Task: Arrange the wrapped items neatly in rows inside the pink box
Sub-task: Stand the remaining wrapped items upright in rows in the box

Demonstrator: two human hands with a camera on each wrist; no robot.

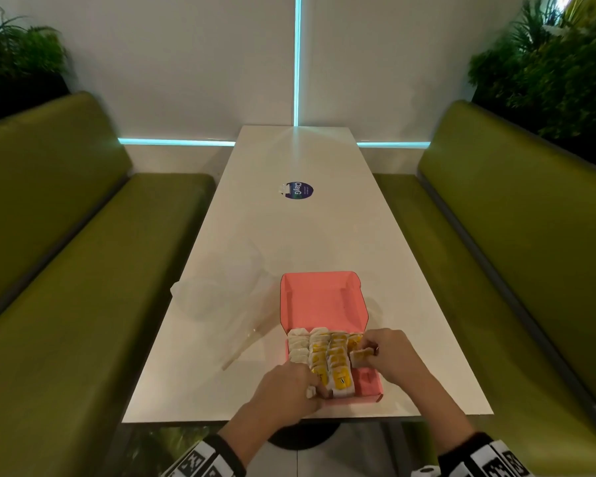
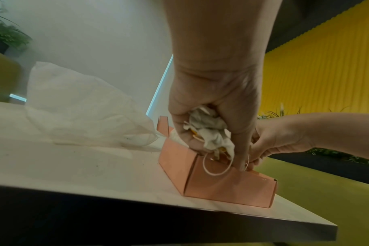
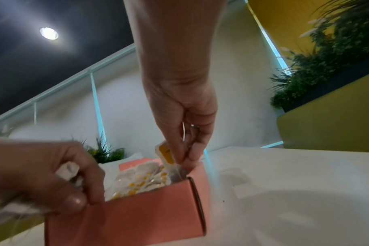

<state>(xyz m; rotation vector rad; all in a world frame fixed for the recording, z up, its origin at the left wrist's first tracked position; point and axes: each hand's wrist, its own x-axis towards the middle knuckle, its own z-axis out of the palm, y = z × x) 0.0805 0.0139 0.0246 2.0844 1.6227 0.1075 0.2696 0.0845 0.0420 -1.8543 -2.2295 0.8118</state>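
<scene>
An open pink box [image 1: 319, 304] lies near the table's front edge, its lid flat behind it. Rows of white-and-yellow wrapped items [image 1: 327, 359] fill its left and middle part; the near right corner shows bare pink. My left hand [image 1: 289, 390] sits at the box's near left corner and grips a bunch of crumpled wrapped items [image 2: 209, 131]. My right hand [image 1: 389, 352] pinches one yellow wrapped item [image 1: 360, 358] upright over the box's right side; in the right wrist view that wrapped item [image 3: 165, 154] is held just above the box [image 3: 137, 214] wall.
A crumpled clear plastic bag [image 1: 221, 297] lies on the white table [image 1: 289, 235] left of the box. A round blue sticker [image 1: 298, 191] sits mid-table. Green benches [image 1: 66, 270] flank both sides, and plants stand behind them.
</scene>
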